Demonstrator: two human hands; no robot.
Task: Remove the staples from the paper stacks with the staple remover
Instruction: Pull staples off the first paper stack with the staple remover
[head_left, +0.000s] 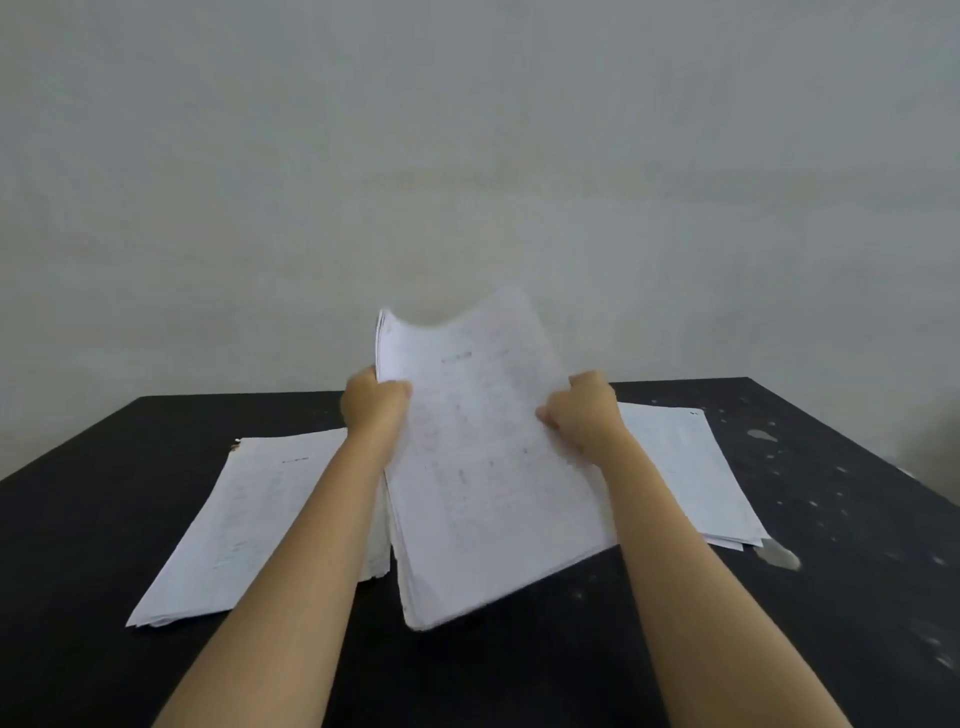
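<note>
Both hands grip a tilted paper stack (483, 467): left hand (371, 402) pinches its left edge, right hand (584, 410) its right. Flat stacks lie outside each hand.

Open tabletop (519, 675) before low paper stacks (234, 519)

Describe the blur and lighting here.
Head view: the held paper stack is motion-blurred, worst at its top edge, print unreadable; the left hand and right hand gripping it look sharper; light is soft and even, no glare on the black table.
</note>
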